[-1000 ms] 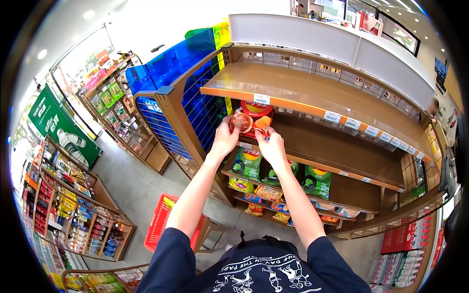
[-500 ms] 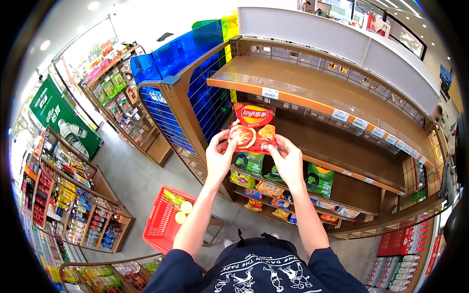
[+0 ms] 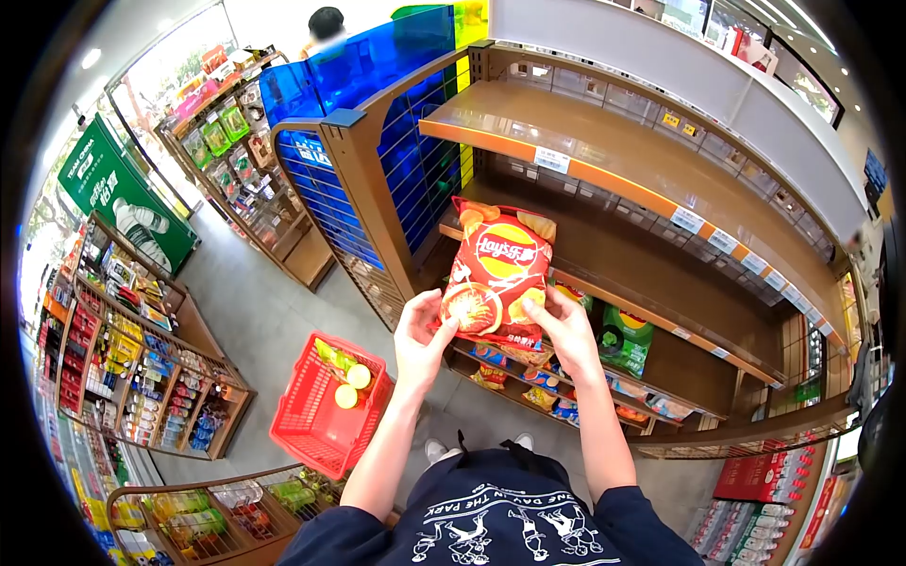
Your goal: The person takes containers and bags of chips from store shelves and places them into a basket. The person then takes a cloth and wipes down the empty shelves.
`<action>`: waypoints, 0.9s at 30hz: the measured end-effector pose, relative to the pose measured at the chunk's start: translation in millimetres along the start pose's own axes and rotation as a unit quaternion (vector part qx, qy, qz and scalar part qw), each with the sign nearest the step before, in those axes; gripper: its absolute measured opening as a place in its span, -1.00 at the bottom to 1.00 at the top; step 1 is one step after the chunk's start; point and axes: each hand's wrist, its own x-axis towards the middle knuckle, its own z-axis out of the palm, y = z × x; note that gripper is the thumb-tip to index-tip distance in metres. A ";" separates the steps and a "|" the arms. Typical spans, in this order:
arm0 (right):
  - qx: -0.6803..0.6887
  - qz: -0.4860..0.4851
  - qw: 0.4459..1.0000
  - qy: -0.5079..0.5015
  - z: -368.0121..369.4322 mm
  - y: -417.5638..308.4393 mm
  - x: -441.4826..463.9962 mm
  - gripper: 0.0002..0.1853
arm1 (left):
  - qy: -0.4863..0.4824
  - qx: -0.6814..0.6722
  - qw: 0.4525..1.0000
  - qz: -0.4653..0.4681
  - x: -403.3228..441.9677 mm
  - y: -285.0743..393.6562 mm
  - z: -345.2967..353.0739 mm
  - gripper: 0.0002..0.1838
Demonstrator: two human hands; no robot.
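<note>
A red bag of Lay's chips point(image 3: 505, 250) is held up between my two hands, its printed front facing me. My left hand point(image 3: 422, 335) grips the lower left edge, thumb on the front. The lower right edge is pinched by my right hand point(image 3: 563, 330), thumb also in front. Fingers behind the bag are hidden. Beyond it stands a brown shelf unit point(image 3: 604, 222); green chip bags point(image 3: 623, 341) and other snack bags point(image 3: 540, 398) sit on its lower shelves.
A red shopping basket point(image 3: 291, 406) with two yellow-topped containers point(image 3: 359, 376) and a green-yellow packet is at lower left. Stocked racks point(image 3: 142, 377) line the left side. A blue panel point(image 3: 377, 66) flanks the shelf. Behind it, a person's head point(image 3: 326, 23) shows.
The chip bag has tilted upright, so more of its front shows, and my hands sit slightly lower. The view has shifted a little, and a person's head now appears behind the blue panel.
</note>
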 end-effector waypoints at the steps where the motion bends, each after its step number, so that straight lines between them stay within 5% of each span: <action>1: 0.012 0.013 1.000 -0.020 3.4 -4.4 -3.5 -0.41 | -0.014 -0.007 1.000 -0.013 -3.0 0.0 -0.8 -0.50; 7: 0.016 0.029 0.998 -0.057 5.3 -5.2 -6.3 -0.14 | -0.042 -0.017 0.998 -0.046 -14.6 -6.5 -7.1 -0.41; 12: 0.026 0.061 0.995 -0.076 -0.2 1.9 -8.0 -0.11 | -0.044 -0.001 0.996 -0.079 -21.0 0.6 -0.9 -0.37; 15: 0.018 0.056 0.992 -0.111 -5.0 8.9 -8.3 -0.08 | -0.044 0.018 0.982 -0.183 -31.9 0.2 0.2 -0.35; 23: -0.043 0.121 0.950 -0.286 -17.9 19.0 -16.6 -0.13 | -0.035 0.079 0.942 -0.324 -73.4 -15.8 -3.3 -0.41; 27: -0.050 0.180 0.919 -0.348 -19.5 22.2 -18.4 -0.12 | -0.029 0.039 0.957 -0.285 -100.7 -17.7 1.9 -0.46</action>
